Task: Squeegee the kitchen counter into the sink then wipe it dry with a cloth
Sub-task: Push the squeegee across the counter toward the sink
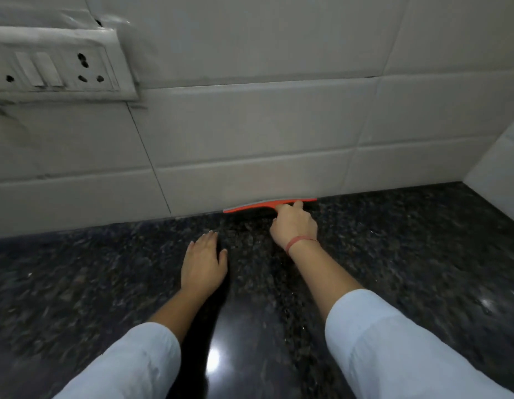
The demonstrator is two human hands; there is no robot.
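An orange squeegee (258,205) with a grey edge lies along the back of the dark speckled granite counter (408,254), right against the foot of the tiled wall. My right hand (293,226) is closed on its handle, with a red thread band at the wrist. My left hand (202,263) rests flat on the counter, palm down, fingers together, a short way left of and nearer than the squeegee. It holds nothing. No sink and no cloth are in view.
White wall tiles (250,125) rise behind the counter. A switch and socket plate (54,67) is on the wall at upper left. A side wall (500,168) closes the counter at the right. A light reflects off the counter near me.
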